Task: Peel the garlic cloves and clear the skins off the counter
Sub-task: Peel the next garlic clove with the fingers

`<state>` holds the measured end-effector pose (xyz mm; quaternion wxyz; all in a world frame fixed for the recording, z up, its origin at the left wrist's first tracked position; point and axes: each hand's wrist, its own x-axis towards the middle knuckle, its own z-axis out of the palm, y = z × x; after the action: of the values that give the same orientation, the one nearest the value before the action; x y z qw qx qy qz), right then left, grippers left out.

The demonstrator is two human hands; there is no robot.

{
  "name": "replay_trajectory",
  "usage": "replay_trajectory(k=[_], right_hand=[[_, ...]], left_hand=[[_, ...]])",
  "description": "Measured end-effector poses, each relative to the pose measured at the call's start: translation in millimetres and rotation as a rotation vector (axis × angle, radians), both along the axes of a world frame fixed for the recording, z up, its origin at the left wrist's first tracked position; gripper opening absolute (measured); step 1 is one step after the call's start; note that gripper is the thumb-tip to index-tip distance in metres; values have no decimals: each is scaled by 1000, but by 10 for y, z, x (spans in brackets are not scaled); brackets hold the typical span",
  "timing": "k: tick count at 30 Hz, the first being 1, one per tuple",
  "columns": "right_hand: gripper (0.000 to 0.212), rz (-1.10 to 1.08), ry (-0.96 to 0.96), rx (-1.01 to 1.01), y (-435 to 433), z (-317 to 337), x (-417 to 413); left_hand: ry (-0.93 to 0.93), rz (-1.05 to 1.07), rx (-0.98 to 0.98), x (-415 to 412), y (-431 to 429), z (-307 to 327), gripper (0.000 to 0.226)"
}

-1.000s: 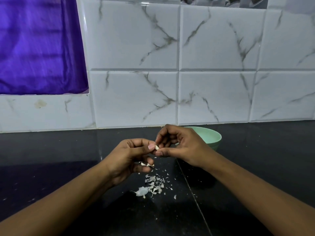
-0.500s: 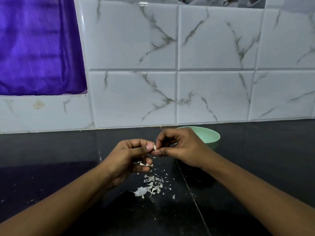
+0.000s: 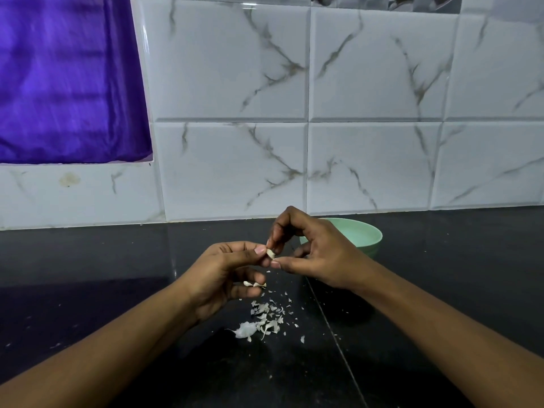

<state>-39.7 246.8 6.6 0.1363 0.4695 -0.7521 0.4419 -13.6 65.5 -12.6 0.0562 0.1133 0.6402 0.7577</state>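
1. The left hand (image 3: 223, 272) pinches a garlic clove (image 3: 270, 254) between thumb and forefinger; the right hand (image 3: 318, 254) nips its skin.
2. Peeling step, I judge; skins (image 3: 265, 318) lie below the grip.
3. Next: a gentle pull, stripping skin clear of the clove.

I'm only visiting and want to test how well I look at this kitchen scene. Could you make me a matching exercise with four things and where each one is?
Things:
1. garlic clove
2. mint-green bowl
3. heap of garlic skins
4. purple cloth

Places:
a. strewn loose on the black counter
b. upper left, in a recess of the tiled wall
c. pinched between the left hand and the right hand
d. standing behind the right hand, near the wall

Pairs: 1-c; 2-d; 3-a; 4-b.
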Motion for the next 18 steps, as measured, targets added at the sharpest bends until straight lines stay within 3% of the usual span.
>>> replay_trajectory(k=[18], right_hand=[[38,-20,53,53,15,12,-7]], left_hand=[[-59,-30,-7,16,12,24,14]])
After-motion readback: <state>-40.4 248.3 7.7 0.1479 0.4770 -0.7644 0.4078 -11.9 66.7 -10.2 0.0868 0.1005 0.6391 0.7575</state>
